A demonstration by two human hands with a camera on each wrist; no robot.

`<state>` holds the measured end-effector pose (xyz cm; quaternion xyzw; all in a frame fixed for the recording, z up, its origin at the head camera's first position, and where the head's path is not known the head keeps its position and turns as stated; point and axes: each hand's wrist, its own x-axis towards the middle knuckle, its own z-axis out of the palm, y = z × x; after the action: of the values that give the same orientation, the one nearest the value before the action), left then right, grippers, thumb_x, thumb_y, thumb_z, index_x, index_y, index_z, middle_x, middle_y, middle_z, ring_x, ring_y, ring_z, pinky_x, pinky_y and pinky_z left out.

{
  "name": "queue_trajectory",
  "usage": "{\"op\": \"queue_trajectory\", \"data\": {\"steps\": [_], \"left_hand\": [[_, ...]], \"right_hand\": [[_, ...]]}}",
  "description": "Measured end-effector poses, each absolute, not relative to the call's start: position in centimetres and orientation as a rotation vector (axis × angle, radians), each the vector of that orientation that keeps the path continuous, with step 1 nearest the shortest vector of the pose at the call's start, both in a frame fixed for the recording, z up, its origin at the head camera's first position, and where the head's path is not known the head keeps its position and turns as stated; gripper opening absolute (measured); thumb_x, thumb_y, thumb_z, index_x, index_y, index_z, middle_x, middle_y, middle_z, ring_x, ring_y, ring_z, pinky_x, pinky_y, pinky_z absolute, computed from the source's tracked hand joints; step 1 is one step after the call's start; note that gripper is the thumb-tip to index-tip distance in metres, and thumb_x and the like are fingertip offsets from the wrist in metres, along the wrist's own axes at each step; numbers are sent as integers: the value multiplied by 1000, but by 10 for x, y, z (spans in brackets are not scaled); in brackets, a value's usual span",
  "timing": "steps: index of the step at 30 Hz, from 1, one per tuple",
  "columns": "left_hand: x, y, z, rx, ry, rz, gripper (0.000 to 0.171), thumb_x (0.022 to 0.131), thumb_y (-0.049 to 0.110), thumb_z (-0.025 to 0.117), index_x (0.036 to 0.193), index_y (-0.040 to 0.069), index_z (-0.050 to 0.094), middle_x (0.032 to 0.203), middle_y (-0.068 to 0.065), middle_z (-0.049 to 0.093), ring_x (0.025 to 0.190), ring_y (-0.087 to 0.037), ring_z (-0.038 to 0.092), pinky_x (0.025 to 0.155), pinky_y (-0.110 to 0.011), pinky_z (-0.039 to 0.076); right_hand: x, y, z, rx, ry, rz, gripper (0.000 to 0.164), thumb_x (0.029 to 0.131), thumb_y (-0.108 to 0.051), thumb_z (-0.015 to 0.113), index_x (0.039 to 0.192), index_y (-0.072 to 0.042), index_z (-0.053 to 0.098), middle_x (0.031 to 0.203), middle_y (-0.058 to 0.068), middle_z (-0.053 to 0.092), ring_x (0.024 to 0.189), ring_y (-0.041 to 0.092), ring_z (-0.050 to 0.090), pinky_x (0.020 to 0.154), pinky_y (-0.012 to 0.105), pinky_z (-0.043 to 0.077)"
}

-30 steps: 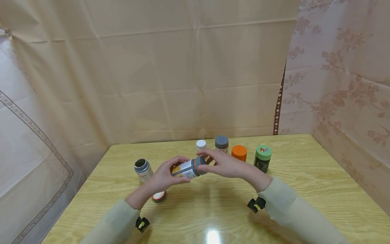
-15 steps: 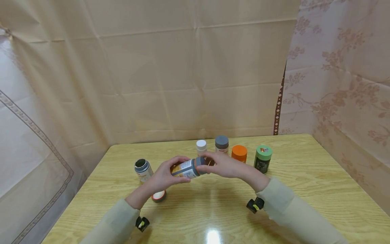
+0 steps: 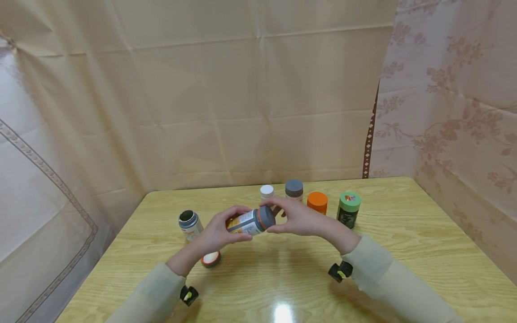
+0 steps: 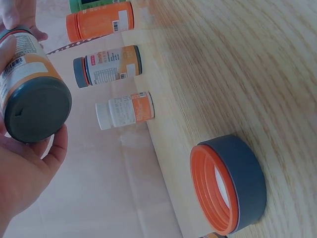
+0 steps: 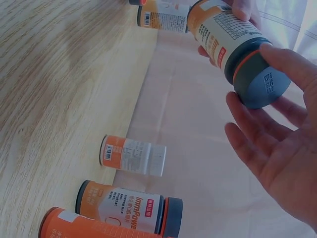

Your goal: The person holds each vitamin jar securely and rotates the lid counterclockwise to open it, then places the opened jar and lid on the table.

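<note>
Above the table, my left hand (image 3: 220,231) grips a pill bottle (image 3: 245,223) round its body, tilted with its capped end up to the right. The bottle's dark base (image 4: 37,109) faces the left wrist camera. At the other end, my right hand (image 3: 300,219) has thumb and fingertips on opposite sides of the grey cap (image 5: 257,79), its palm away from the cap. An orange ring shows under the cap, which sits on the bottle. Left of the left hand stands an uncapped bottle (image 3: 191,226), partly hidden by that hand.
A loose grey cap with an orange lining (image 4: 247,183) lies near my left wrist. Along the back stand a small white-capped bottle (image 3: 267,192), a grey-capped bottle (image 3: 294,188), an orange jar (image 3: 317,202) and a green-lidded jar (image 3: 349,208). A curtain hangs behind the table.
My right hand's fingers closed farther round the cap half a second ago, and now they have spread and shifted back along its edge. The left hand and the bottle stay put.
</note>
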<state>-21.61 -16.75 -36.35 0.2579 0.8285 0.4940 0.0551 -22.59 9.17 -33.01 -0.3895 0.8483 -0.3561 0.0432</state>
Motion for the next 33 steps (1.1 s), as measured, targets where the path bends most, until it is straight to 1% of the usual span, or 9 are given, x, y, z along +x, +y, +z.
{"op": "queue_trajectory", "data": {"steps": [6,13,18,21,25,28,30,33], "left_hand": [[-216,-167,-362,778,2496,1523,58,78,23,83,129,15,57,117,-5,59,97,-27,57,80,-42,49],[-216,-168,-361,775,2466,1530,56,80,23,82,130,15,56,117,-6,59,98,-31,56,78,-42,50],[-216,-168,-361,767,2461,1529,56,81,23,81,130,16,56,117,-7,59,98,-32,56,76,-41,51],[-215,-168,-360,766,2468,1523,57,80,23,82,130,16,56,117,-6,58,97,-30,57,76,-41,51],[-215,-168,-361,780,2480,1508,57,80,23,82,130,16,56,117,-6,58,96,-27,57,76,-40,51],[-216,-168,-361,790,2478,1500,57,80,23,82,130,16,56,117,-6,58,96,-27,57,77,-40,51],[-216,-168,-361,797,2474,1492,57,80,23,82,130,16,56,118,-6,57,96,-26,56,77,-40,51],[-216,-168,-362,802,2474,1479,56,80,23,82,129,16,56,118,-6,58,97,-26,56,79,-40,50]], "right_hand": [[-227,93,-330,-1306,2643,-1066,59,83,-12,78,135,-13,51,129,6,56,107,22,56,80,39,49],[-227,94,-331,-1437,2649,-1080,59,80,-4,79,132,-15,52,126,4,57,104,19,54,77,36,49],[-227,94,-330,-1440,2614,-1100,62,80,-1,79,133,-15,51,128,5,55,106,21,54,80,37,50],[-226,94,-330,-1391,2590,-1102,69,79,-6,81,138,-13,46,133,8,52,111,23,54,83,38,50],[-225,94,-331,-1299,2576,-1105,73,82,-21,80,143,-11,41,136,8,50,113,26,55,85,40,49],[-225,92,-331,-1191,2571,-1130,66,88,-34,73,143,-12,42,135,7,52,111,24,56,84,38,49],[-225,91,-330,-1123,2564,-1142,60,92,-38,67,142,-12,45,133,6,54,109,22,56,83,37,49],[-225,90,-330,-1067,2558,-1128,53,95,-41,62,136,-10,51,122,5,60,102,19,57,81,34,51]]}}
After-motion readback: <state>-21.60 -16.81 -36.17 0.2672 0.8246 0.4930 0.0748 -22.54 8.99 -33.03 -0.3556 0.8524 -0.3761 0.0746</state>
